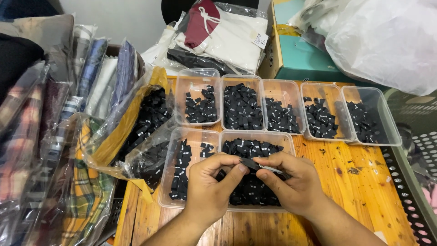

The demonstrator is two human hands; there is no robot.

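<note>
both hands are meeting low over the wooden table [364,182], the left hand [210,182] and right hand [291,182] pinching a small black label [251,163] between thumb and fingertips, fingers closed tight on it and nothing else in either grip. the label is hovering just above the near right tray [286,138], which is looking heaped with black labels under the hands, while the near left tray [191,136] beside it is holding only a thin line of them stacked on edge (plenty of bare bottom showing there). judging by that, the sorting is looking well under way but not finished. moving further out, a row of five clear trays [282,89] is sitting behind, each one carrying a share of labels, the second from the left fullest, the outer ones lighter. off to the left, a clear bag of black labels [148,127] is lying open and bulging, so a good lot is looking unsorted. beyond it, bagged folded clothes [68,114] are standing on edge, and at the far back a packed garment [223,34], a teal box [300,57] and a white plastic bag [387,41] are crowding the edge.
</note>
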